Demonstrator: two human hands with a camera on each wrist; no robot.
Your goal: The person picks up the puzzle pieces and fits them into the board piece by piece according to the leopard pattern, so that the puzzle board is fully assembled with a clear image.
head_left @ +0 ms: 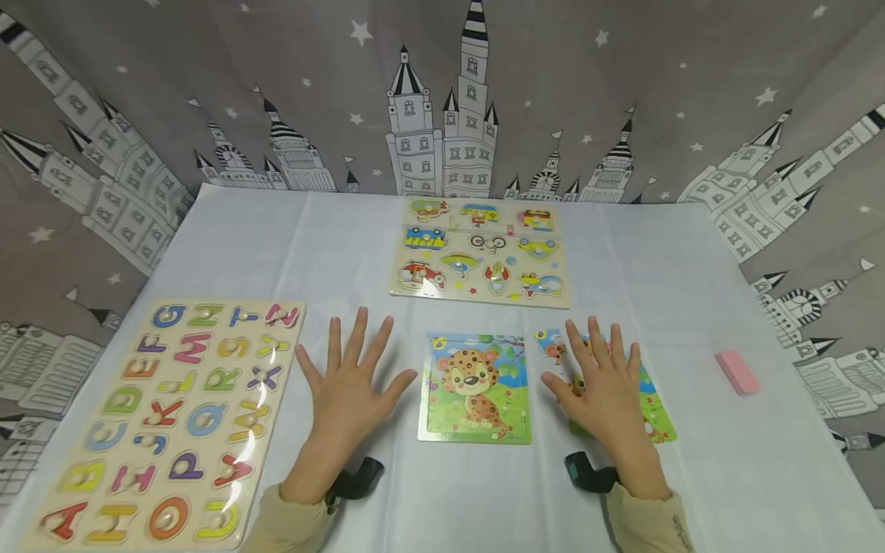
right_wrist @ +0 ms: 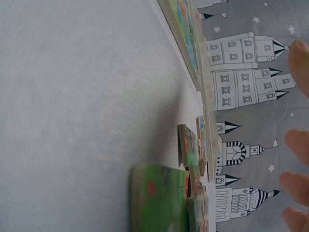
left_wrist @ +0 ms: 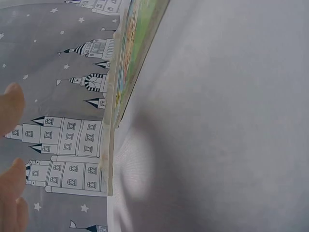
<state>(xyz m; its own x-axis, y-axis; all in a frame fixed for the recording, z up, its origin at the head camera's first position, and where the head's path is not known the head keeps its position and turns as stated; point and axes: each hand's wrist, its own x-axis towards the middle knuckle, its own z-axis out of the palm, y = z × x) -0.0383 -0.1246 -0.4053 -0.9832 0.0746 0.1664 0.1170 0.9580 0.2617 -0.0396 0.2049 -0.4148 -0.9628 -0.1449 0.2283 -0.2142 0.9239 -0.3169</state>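
Both hands are spread with straight fingers, palms down, and hold nothing. In the head view the left hand point(head_left: 349, 392) is between the alphabet board point(head_left: 181, 421) and a square leopard jigsaw puzzle point(head_left: 474, 389) in its frame. My right hand point(head_left: 608, 390) is over a group of loose jigsaw pieces point(head_left: 655, 407), partly hiding them. The right wrist view shows several green jigsaw pieces point(right_wrist: 161, 198) at different heights, with that hand's fingertips point(right_wrist: 297, 145) at the right edge. In the left wrist view, fingertips point(left_wrist: 12, 111) appear at the left edge, apart from the puzzle point(left_wrist: 137, 43).
A wooden vehicle peg puzzle point(head_left: 482, 252) lies at the back of the white-covered table point(head_left: 346, 253). A pink eraser-like block point(head_left: 737, 372) lies at the right. Behind hangs a grey curtain point(head_left: 539, 46) with castles. Each wrist wears a black camera point(head_left: 357, 478).
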